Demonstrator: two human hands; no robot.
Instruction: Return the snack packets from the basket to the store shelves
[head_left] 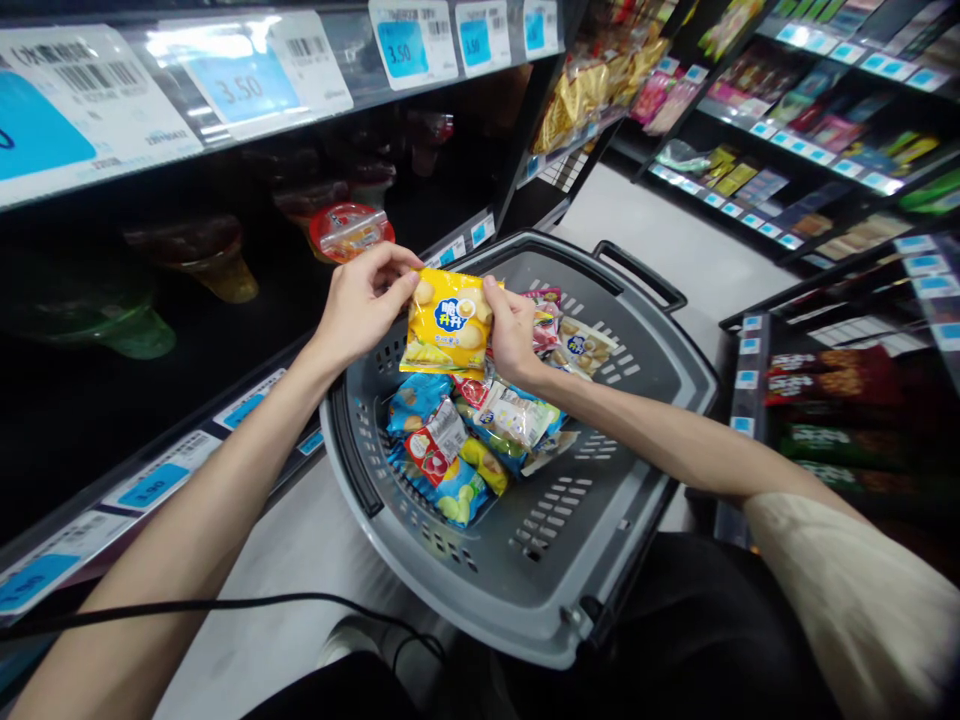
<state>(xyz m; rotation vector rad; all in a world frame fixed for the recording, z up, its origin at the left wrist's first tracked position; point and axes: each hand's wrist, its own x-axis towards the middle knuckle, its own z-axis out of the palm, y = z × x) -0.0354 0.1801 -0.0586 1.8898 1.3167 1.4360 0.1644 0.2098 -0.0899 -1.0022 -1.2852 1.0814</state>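
Between my two hands is a small yellow snack packet [448,335], its front with a blue logo turned toward me. My left hand [367,300] pinches its upper left corner between thumb and fingers. At the packet's right edge, my right hand [514,325] grips it with the thumb in front; the other fingers are partly hidden. The packet is held above a grey shopping basket [555,600]. Inside the basket lie several snack packets, among them a blue bag [457,495] with green fruit on it and a whitish packet [517,415].
On the dark shelf at left stand several jelly cups [217,265] and a red-lidded cup [349,232]. Price tags [255,75] line the shelf edges. A black cable [300,598] crosses in front of me. More stocked shelves [817,140] stand at right, past a pale floor [622,215].
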